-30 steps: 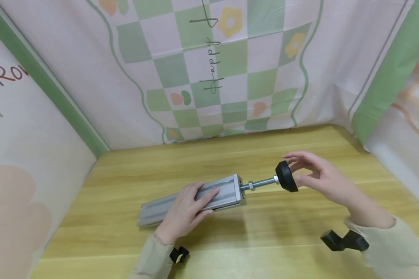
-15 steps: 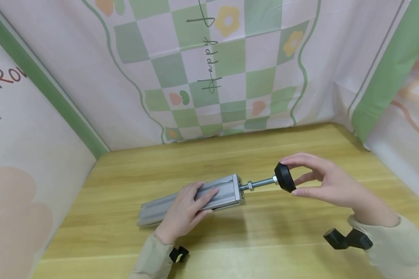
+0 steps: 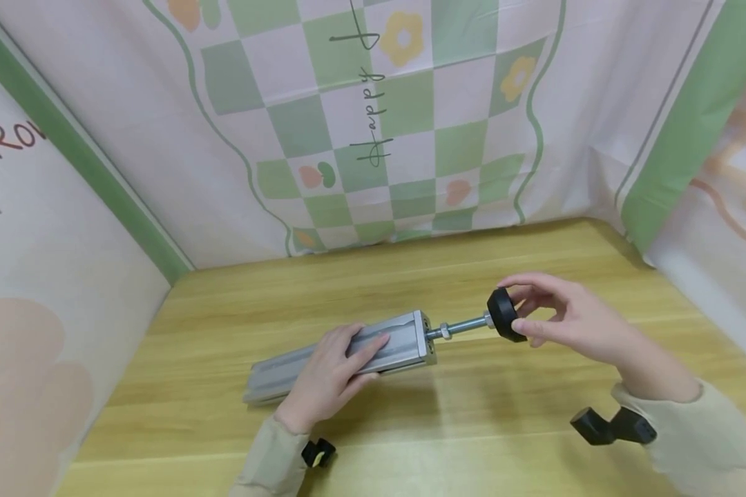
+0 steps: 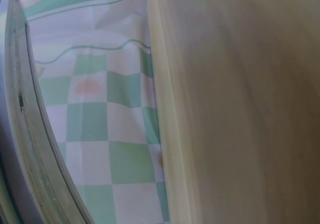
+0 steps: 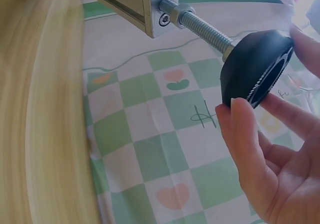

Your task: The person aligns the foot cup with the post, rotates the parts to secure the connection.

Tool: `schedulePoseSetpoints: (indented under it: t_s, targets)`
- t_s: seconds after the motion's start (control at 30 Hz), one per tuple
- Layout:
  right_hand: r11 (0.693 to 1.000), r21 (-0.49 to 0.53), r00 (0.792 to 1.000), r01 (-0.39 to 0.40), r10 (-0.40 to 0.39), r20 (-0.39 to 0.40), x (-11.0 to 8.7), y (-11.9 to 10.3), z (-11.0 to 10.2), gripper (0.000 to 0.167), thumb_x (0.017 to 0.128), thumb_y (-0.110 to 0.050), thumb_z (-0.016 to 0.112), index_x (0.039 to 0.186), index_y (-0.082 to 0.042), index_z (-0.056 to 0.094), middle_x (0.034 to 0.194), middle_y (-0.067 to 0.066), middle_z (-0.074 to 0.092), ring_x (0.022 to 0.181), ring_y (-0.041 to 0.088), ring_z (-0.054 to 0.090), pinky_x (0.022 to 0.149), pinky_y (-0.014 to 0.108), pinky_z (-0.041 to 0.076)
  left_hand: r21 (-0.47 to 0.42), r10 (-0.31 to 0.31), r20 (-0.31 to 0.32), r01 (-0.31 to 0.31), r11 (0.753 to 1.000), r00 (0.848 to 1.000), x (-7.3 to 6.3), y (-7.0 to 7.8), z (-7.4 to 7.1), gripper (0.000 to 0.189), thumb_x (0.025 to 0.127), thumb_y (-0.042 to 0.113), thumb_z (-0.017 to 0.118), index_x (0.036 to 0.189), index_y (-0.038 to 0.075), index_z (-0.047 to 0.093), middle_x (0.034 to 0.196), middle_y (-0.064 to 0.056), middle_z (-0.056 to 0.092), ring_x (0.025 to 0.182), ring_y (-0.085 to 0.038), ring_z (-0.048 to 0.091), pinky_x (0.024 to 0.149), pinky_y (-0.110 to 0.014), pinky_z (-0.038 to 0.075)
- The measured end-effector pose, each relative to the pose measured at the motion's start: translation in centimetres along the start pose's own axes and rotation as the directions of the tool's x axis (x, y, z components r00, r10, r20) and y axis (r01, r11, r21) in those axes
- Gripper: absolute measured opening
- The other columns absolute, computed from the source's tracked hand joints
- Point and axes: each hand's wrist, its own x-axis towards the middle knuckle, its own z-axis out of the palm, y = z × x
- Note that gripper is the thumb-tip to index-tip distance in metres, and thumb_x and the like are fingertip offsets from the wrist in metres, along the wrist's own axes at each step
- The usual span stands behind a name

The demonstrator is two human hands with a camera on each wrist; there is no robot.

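My left hand (image 3: 326, 376) grips a grey aluminium profile (image 3: 404, 342) lying slantwise above the table, fingers over its top and thumb along its near side. From the profile's right end a threaded rod (image 3: 469, 324) sticks out, carrying a hex nut (image 3: 445, 331) partway along. At the rod's tip is a black round levelling foot (image 3: 501, 314). My right hand (image 3: 578, 321) pinches this foot by its rim between thumb and fingers. The right wrist view shows the foot's hollow, ribbed underside (image 5: 267, 82) tilted towards the palm. In the left wrist view only the profile's long side (image 4: 42, 149) shows; the hand is hidden.
A wood-grain table (image 3: 373, 442) lies beneath both hands. Behind it hangs a checked green and white cloth (image 3: 410, 159), with more printed cloth at the left and right sides. Each sleeve carries a black wrist mount (image 3: 612, 426).
The right fingers have closed in on the levelling foot's rim, then the thumb has shifted upward across it. The foot has moved slightly left. The left hand and profile stay put.
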Motion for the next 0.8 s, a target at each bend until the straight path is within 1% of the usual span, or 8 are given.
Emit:
schedulePoseSetpoints:
  t_s: [0.1, 0.17, 0.3, 0.4, 0.53, 0.63, 0.73, 0.8]
  targets:
    - [0.998, 0.018, 0.998, -0.059, 0.059, 0.003, 0.0, 0.1, 0.0, 0.050, 0.087, 0.001, 0.063, 0.119, -0.037, 0.052, 0.093, -0.005, 0.061, 0.079, 0.004, 0.062, 0.053, 0.032, 0.056, -0.002, -0.003, 0.007, 0.003, 1.000, 1.000, 0.0, 0.0, 0.1, 0.052, 0.100, 0.048, 0.030, 0.141, 0.020, 0.046, 0.127, -0.019, 0.051, 0.117, -0.031, 0.052, 0.100, -0.047, 0.043]
    - [0.995, 0.032, 0.995, -0.095, 0.095, 0.003, 0.0, 0.1, 0.0, 0.046, 0.089, -0.001, 0.061, 0.118, -0.036, 0.052, 0.090, -0.001, 0.060, 0.077, 0.005, 0.062, 0.053, 0.033, 0.056, -0.008, -0.008, 0.011, 0.008, 1.000, 1.000, 0.0, -0.1, 0.1, 0.052, 0.100, 0.048, 0.029, 0.140, 0.021, 0.047, 0.127, -0.018, 0.051, 0.117, -0.030, 0.052, 0.101, -0.047, 0.043]
    - [0.985, 0.027, 0.985, -0.172, 0.172, 0.003, 0.3, -0.1, 0.1, 0.033, 0.094, -0.007, 0.056, 0.126, -0.013, 0.051, 0.083, 0.003, 0.055, 0.069, 0.008, 0.061, 0.054, 0.033, 0.056, -0.013, -0.006, 0.002, 0.006, 1.000, 1.000, 0.0, -0.1, 0.1, 0.052, 0.100, 0.048, 0.028, 0.139, 0.020, 0.048, 0.126, -0.019, 0.051, 0.116, -0.031, 0.052, 0.100, -0.047, 0.043]
    - [0.975, -0.002, 0.975, -0.223, 0.223, 0.005, 0.5, -0.4, 0.3, 0.035, 0.097, -0.012, 0.052, 0.128, 0.004, 0.045, 0.079, 0.004, 0.053, 0.064, 0.010, 0.058, 0.054, 0.033, 0.056, -0.016, -0.004, -0.001, 0.004, 1.000, 1.000, 0.0, -0.2, 0.2, 0.052, 0.100, 0.048, 0.028, 0.139, 0.020, 0.048, 0.126, -0.019, 0.052, 0.116, -0.031, 0.052, 0.100, -0.047, 0.044]
    - [0.970, -0.021, 0.970, -0.242, 0.242, 0.004, 0.7, -0.4, 0.4, 0.037, 0.098, -0.014, 0.050, 0.129, 0.006, 0.044, 0.080, 0.005, 0.053, 0.065, 0.009, 0.057, 0.055, 0.033, 0.056, -0.019, -0.005, -0.004, 0.005, 1.000, 1.000, 0.0, -0.3, 0.3, 0.052, 0.100, 0.048, 0.028, 0.139, 0.020, 0.048, 0.125, -0.019, 0.052, 0.116, -0.031, 0.052, 0.099, -0.047, 0.044]
    - [0.984, -0.008, 0.984, -0.178, 0.178, -0.014, 0.7, 0.1, 0.4, 0.032, 0.097, -0.010, 0.052, 0.128, -0.002, 0.047, 0.090, 0.000, 0.057, 0.075, 0.003, 0.059, 0.057, 0.031, 0.056, -0.017, -0.007, -0.003, 0.007, 1.000, 1.000, -0.1, -0.4, 0.3, 0.052, 0.100, 0.048, 0.027, 0.139, 0.020, 0.048, 0.125, -0.020, 0.052, 0.116, -0.032, 0.052, 0.099, -0.047, 0.044]
    - [1.000, -0.004, 1.000, -0.004, 0.003, -0.029, 0.7, 0.5, 0.5, 0.045, 0.090, 0.002, 0.057, 0.132, -0.014, 0.048, 0.111, -0.011, 0.056, 0.093, -0.003, 0.058, 0.064, 0.024, 0.056, -0.014, -0.012, 0.002, 0.012, 1.000, 1.000, -0.1, -0.4, 0.2, 0.052, 0.100, 0.048, 0.030, 0.140, 0.020, 0.047, 0.126, -0.020, 0.051, 0.117, -0.032, 0.052, 0.099, -0.048, 0.044]
    - [0.990, -0.026, 0.990, 0.136, -0.137, -0.022, 0.8, 0.7, 0.5, 0.063, 0.082, 0.010, 0.062, 0.136, -0.019, 0.046, 0.124, -0.017, 0.051, 0.104, -0.005, 0.054, 0.071, 0.019, 0.054, -0.015, -0.015, 0.002, 0.015, 1.000, 1.000, -0.1, -0.5, 0.2, 0.048, 0.099, 0.045, 0.041, 0.140, 0.020, 0.047, 0.127, -0.020, 0.051, 0.117, -0.032, 0.052, 0.099, -0.048, 0.044]
